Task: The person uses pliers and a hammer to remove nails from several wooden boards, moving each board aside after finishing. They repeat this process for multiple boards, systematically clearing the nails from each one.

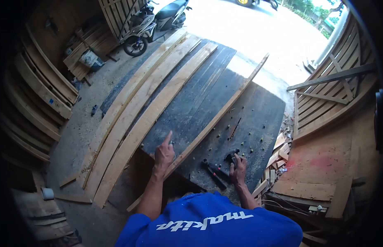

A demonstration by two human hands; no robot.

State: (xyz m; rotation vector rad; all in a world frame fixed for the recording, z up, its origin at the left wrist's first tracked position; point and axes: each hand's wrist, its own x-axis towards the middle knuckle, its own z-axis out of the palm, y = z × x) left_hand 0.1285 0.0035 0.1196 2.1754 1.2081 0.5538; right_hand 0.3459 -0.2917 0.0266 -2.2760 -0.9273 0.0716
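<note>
My left hand (164, 155) is over the near edge of the dark table (251, 107), its index finger stretched forward and the others partly curled. Beside it, a narrow wooden strip (216, 118) runs diagonally across the tabletop and past the near edge. To the strip's right, my right hand (238, 168) has its fingers closed round a small black tool (231, 156) whose kind is unclear. Left of that hand lies a black-and-red hand tool (215, 174). Three long pale boards (152, 111) lie side by side on the table's left part.
Small greenish bits (250, 133) and sawdust dot the tabletop. A motorbike (152, 24) and a bucket (91, 60) stand beyond on the left. Stacked boards (39, 88) line the left wall. At right are wood offcuts (278, 154) and a slatted wooden panel (331, 90).
</note>
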